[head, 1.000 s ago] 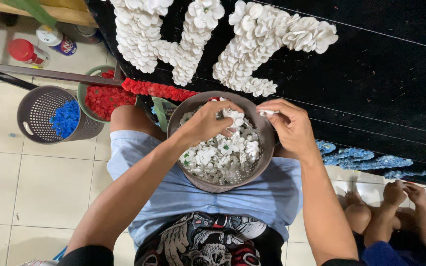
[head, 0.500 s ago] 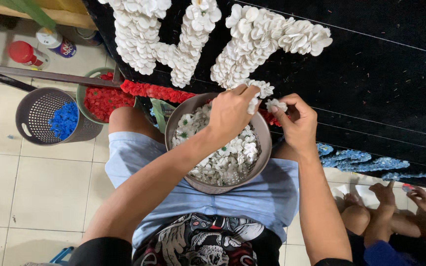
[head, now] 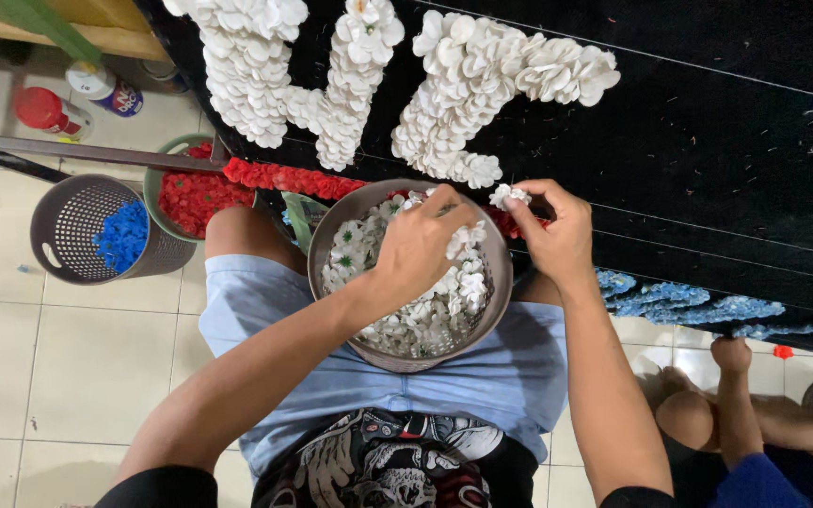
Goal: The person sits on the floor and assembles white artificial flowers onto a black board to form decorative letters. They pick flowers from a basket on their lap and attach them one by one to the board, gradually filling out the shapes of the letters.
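A round grey basket (head: 331, 246) full of small white paper flowers (head: 430, 318) rests on my lap. My left hand (head: 421, 246) reaches into it, fingers curled among the flowers. My right hand (head: 553, 230) pinches one white flower (head: 508, 196) at the lower edge of a black board (head: 708, 122). On that board, white flowers form large raised shapes (head: 482, 89). A row of red flowers (head: 294, 178) runs along the board's bottom edge.
To the left on the tiled floor stand a grey basket of blue flowers (head: 119, 233) and a green basket of red flowers (head: 190, 193). Spray cans (head: 44, 111) lie further back. Blue flowers (head: 679, 299) line the board at right, near another person's feet (head: 708, 395).
My right hand has carried its white flower up to the board's lower edge. My left hand went from above the basket's far rim back into the flowers.
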